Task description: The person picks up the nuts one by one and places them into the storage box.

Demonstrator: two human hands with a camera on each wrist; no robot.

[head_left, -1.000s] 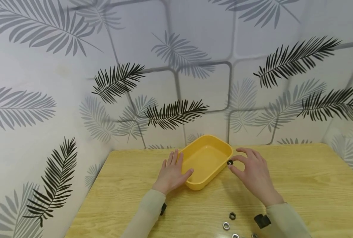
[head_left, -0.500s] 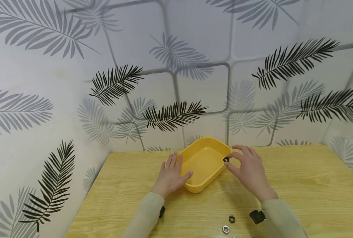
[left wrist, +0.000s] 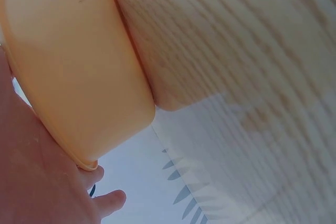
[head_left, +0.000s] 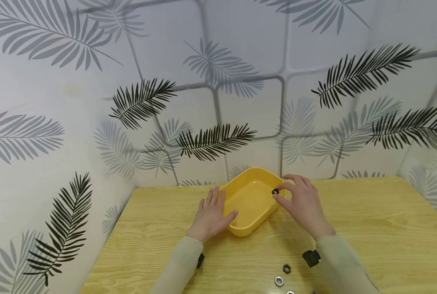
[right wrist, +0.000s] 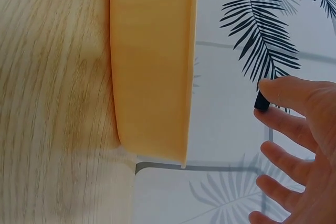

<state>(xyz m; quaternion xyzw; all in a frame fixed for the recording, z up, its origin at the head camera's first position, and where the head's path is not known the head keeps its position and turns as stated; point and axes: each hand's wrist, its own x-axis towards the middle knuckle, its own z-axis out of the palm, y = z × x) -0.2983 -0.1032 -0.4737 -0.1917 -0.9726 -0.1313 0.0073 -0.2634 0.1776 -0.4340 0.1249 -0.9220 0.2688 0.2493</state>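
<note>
A yellow plastic tray [head_left: 245, 230] with raised walls stands on the wooden table, turned at an angle. My left hand [head_left: 211, 216] rests over its left rim, fingers straight and spread, thumb reaching inside. Between the thumb and index finger of my right hand [head_left: 303, 204] I pinch a black hex nut [head_left: 275, 191], held over the tray's right side. In the right wrist view the nut [right wrist: 262, 101] appears edge-on above the level of the rim, and the other fingers are spread apart.
On the table [head_left: 148, 237] near the front lie a black nut [head_left: 286, 268] and a silver nut [head_left: 279, 281]. Another silver nut [head_left: 290, 292] is cut off by the frame's bottom. A leaf-patterned wall [head_left: 240, 110] rises behind the table.
My right hand has moved left with the black nut, from just outside the tray's right rim to over its inside. The left hand keeps its place on the rim.
</note>
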